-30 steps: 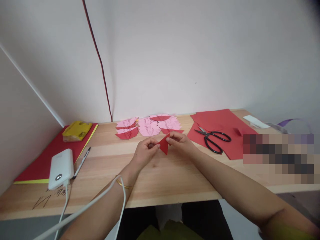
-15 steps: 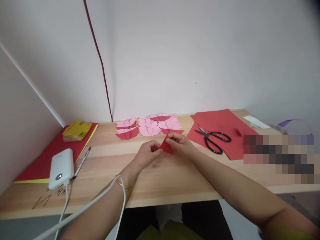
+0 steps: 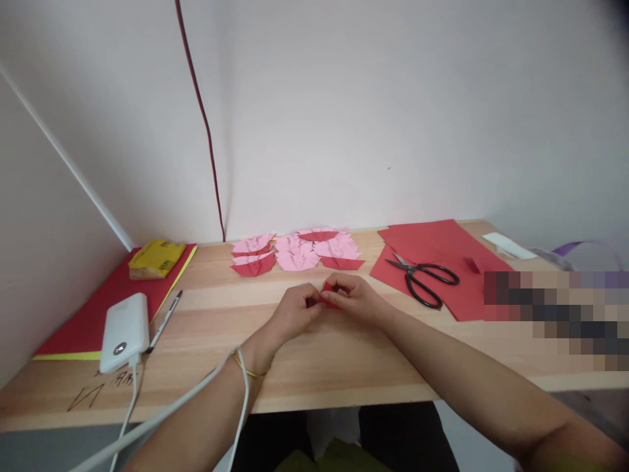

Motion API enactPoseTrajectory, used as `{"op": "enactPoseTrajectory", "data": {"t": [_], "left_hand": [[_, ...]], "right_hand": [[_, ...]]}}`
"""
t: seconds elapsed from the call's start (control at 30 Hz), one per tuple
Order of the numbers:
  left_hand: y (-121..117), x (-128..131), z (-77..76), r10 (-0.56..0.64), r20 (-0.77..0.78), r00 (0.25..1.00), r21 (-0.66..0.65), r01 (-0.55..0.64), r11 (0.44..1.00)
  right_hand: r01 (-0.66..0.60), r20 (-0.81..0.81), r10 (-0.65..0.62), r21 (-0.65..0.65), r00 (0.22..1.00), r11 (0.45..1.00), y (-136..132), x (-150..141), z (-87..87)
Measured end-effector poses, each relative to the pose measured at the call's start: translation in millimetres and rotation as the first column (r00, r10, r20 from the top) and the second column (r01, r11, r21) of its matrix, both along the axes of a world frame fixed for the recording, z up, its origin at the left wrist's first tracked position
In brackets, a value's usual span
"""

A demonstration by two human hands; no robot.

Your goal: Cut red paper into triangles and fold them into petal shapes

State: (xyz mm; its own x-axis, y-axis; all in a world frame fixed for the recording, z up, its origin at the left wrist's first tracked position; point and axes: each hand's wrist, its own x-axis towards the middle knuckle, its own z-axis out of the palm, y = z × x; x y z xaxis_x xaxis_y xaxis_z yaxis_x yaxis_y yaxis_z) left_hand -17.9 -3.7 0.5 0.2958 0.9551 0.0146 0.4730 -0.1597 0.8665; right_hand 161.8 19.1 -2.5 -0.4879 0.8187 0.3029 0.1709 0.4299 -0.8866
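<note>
Between my two hands is a small piece of red paper (image 3: 330,303), mostly covered by my fingers. My left hand (image 3: 301,308) is closed, its thumb and fingertips pinching the paper's left side. From the other side my right hand (image 3: 354,295) pinches the same paper between thumb and fingers. Both hands are close together above the wooden table. Just beyond them lie several folded pink and red paper pieces (image 3: 297,254), set out in rows near the wall.
Black-handled scissors (image 3: 425,278) rest on red paper sheets (image 3: 432,239) at right. At left are a white power bank (image 3: 124,332) with a cable, a pen (image 3: 165,321), and a yellow packet (image 3: 157,258) on red paper. A white cable crosses my left forearm.
My hands have come closer together and turned the red paper, so less of it shows. The whole view has shifted slightly.
</note>
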Motion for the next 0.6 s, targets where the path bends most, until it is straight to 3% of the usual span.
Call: {"op": "enactPoseTrajectory", "data": {"t": [0.17, 0.3, 0.43, 0.6], "left_hand": [[0.7, -0.2, -4.5, -0.048, -0.117, 0.992, 0.179, 0.068, 0.982], [1.0, -0.8, -4.8, -0.073, -0.124, 0.990, 0.181, 0.094, 0.979], [4.1, -3.4, -3.1, -0.006, 0.112, 0.994, 0.076, -0.003, 0.997], [9.4, -4.0, -6.2, 0.106, 0.501, 0.859, -0.091, -0.069, 0.993]], "right_hand": [[-0.068, 0.031, 0.066, 0.058, 0.997, 0.996, -3.5, -0.9, 4.2], [-0.080, 0.045, 0.077, 0.074, 0.996, 0.994, -5.6, -1.4, 5.9], [-0.009, -0.023, 0.008, -0.023, 1.000, 1.000, -0.5, 1.1, 4.5], [-0.036, -0.122, 0.010, -0.220, 0.993, 0.975, 4.5, 0.3, -1.3]]}}
